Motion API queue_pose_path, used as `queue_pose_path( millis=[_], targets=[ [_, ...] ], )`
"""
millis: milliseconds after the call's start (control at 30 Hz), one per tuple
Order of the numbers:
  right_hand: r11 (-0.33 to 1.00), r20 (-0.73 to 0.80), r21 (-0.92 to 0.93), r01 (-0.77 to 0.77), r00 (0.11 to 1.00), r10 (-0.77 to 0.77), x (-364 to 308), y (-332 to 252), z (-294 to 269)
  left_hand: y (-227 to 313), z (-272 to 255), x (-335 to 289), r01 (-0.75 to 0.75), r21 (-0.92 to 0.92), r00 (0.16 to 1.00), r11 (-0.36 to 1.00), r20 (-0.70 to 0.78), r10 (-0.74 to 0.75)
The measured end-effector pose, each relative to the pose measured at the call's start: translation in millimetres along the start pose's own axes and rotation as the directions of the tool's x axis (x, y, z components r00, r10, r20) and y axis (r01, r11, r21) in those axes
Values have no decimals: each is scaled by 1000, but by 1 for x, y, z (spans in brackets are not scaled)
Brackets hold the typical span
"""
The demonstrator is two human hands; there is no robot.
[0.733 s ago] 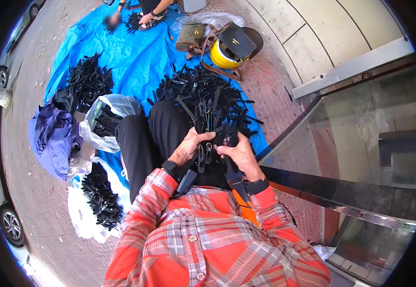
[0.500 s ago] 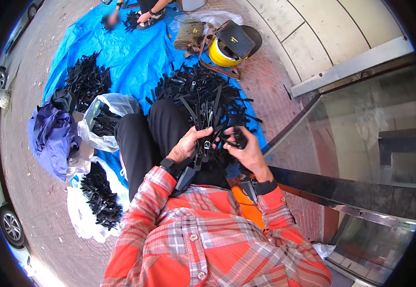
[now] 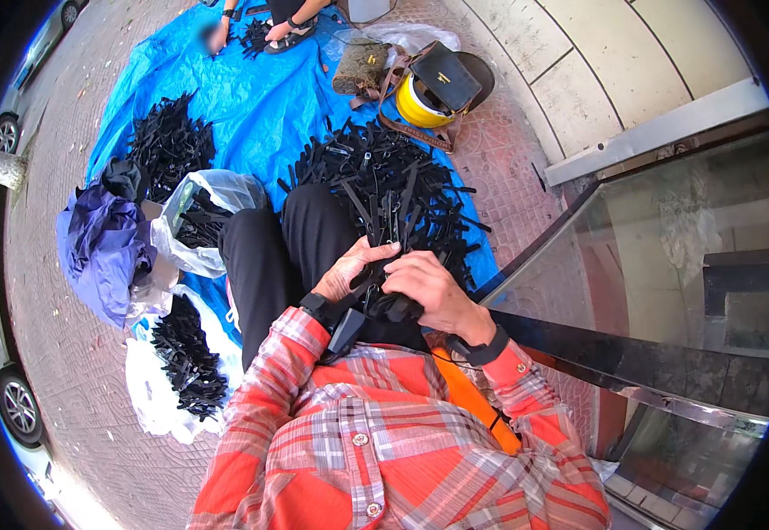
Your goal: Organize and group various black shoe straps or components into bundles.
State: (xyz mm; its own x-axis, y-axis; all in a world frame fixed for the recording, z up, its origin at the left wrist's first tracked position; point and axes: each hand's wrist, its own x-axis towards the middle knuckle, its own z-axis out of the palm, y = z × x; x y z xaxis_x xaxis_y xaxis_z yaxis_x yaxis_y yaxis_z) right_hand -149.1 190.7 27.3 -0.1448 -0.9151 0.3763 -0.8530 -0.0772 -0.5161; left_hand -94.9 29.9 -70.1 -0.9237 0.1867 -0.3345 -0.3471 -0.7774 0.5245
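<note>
My left hand [image 3: 352,268] is closed around several black straps [image 3: 369,284], with the thumb on top and strap ends sticking out past it. Close beside it, my right hand [image 3: 437,293] curls its fingers at the same straps. A dark black piece [image 3: 397,308] shows beneath the right fingers; its exact shape cannot be made out. Both hands are over my lap, at the near edge of a large heap of black straps [image 3: 340,161], some with shiny metal buckles.
Blue tarp [image 3: 265,97] lies under the heaps. A second strap heap [image 3: 172,146], a clear bag [image 3: 225,190], purple cloth [image 3: 102,247] and a white sack [image 3: 150,389] are left. Far right are a yellow bucket [image 3: 415,106] and black bag [image 3: 446,75]; another person's hand [image 3: 280,31] works at the top.
My right hand has turned over and moved left and slightly down, from beside the straps onto them against my left hand. The left hand stays nearly in place.
</note>
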Motion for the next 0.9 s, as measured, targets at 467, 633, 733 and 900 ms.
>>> queue_pose_path(
  millis=[467,633,733,900],
  targets=[
    [883,-142,298,-364,897,418,18,7,35,-30,-59,8,-683,576,725,449,464,509],
    [660,-175,535,-527,695,697,11,10,34,-19,-3,12,-140,-108,990,984,-28,137],
    [317,-70,883,-346,571,818,12,16,24,-10,-14,9,-62,67,998,996,0,62],
    [64,9,991,-121,524,851,15,15,16,-1,2,4,-65,71,998,995,5,65]
  ],
)
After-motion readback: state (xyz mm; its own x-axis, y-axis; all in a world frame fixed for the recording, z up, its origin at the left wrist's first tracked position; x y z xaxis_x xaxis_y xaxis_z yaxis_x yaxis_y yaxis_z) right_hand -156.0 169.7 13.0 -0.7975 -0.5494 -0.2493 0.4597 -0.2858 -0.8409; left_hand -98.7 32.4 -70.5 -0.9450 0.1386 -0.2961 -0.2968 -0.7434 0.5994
